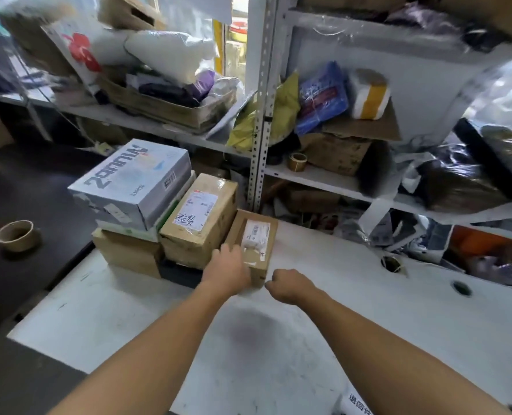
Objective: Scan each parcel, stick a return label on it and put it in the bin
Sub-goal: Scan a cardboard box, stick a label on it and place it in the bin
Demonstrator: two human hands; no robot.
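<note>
Head view: small box [253, 245] on white surface [323, 339], touching taller brown box [199, 224] in the stack. Left hand [229, 269] laid over its near left edge, fingers apparently curled on it. Right hand [290, 284] just beside, fingers curled, holding nothing. Step, by judgement: fetching the parcel. Next: pull clear, turn label up for scanning.

- One head-worn wide-angle view looks forward and down from above the white scuffed worktop [368, 319].
- It sits near: both forearms run in from the bottom edge.
- It faces grey metal cluttered shelves [317, 175] behind the worktop.
</note>
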